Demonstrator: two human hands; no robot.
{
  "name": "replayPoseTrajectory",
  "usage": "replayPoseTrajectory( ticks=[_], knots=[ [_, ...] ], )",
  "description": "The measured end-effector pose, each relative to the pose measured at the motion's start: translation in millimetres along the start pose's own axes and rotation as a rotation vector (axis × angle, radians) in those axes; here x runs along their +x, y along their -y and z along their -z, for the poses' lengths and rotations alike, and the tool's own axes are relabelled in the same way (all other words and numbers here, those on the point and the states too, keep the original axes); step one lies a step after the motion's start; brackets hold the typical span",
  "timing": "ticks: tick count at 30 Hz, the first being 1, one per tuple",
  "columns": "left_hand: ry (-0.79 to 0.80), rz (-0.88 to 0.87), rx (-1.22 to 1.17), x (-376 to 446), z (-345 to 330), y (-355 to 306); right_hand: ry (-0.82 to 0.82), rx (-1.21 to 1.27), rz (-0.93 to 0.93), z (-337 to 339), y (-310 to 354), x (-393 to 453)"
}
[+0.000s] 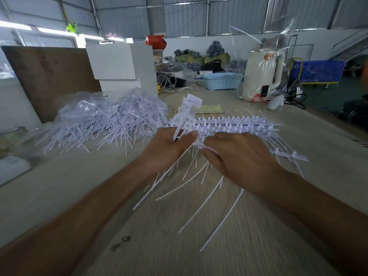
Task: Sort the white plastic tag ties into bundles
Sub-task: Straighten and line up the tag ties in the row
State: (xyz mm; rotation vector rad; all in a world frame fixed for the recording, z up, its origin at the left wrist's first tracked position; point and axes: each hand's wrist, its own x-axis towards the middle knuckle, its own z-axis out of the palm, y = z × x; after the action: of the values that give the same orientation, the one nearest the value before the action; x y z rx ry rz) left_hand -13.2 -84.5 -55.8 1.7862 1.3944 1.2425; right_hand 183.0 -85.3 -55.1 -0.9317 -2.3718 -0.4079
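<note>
My left hand (169, 148) grips a small bundle of white tag ties (186, 114), their flat heads sticking up above the fist and the thin tails hanging below. Right beside it, my right hand (237, 154) pinches the head of a single white tie (200, 145) between thumb and fingers. Behind both hands a long row of ties (235, 125) lies side by side on the wooden table (179, 226). Loose tails (205, 204) fan out toward me under my hands. A big heap of unsorted ties (111, 124) sits at the left, partly under a clear plastic bag.
White boxes (121, 62) and a brown board (47, 76) stand at the back left. A blue basket (222, 80), a white kettle wrapped in plastic (262, 76) and a white controller (275, 102) are at the back right. The table edge runs along the right.
</note>
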Motion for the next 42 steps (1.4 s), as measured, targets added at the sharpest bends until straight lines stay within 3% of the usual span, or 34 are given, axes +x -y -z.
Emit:
replayPoseTrajectory(
  ticks=[5, 12, 21, 28, 34, 42],
  knots=[
    [0.115, 0.021, -0.084, -1.0, 0.7, 1.0, -0.054, 0.172, -0.126, -6.6, -6.9, 5.1],
    [0.084, 0.012, -0.010, 1.2, 0.6, 3.7, -0.090, 0.358, -0.286, -9.3, -14.2, 8.3],
    [0.051, -0.122, 0.163, 4.0, 2.0, 15.5, 0.176, 0.745, -0.306, -14.2, -27.0, 4.5],
    [0.068, -0.189, 0.425, 10.2, 1.9, 23.0, 0.228, 0.850, -0.308, -13.9, -30.1, 5.5],
    [0.115, -0.202, 0.266, 9.2, -0.6, 28.3, 0.224, 0.805, -0.258, -17.6, -26.5, 2.7],
    [0.113, -0.241, 0.394, 10.5, 3.6, 26.2, 0.400, 0.668, -0.174, -6.5, -47.2, 3.9]
  ],
)
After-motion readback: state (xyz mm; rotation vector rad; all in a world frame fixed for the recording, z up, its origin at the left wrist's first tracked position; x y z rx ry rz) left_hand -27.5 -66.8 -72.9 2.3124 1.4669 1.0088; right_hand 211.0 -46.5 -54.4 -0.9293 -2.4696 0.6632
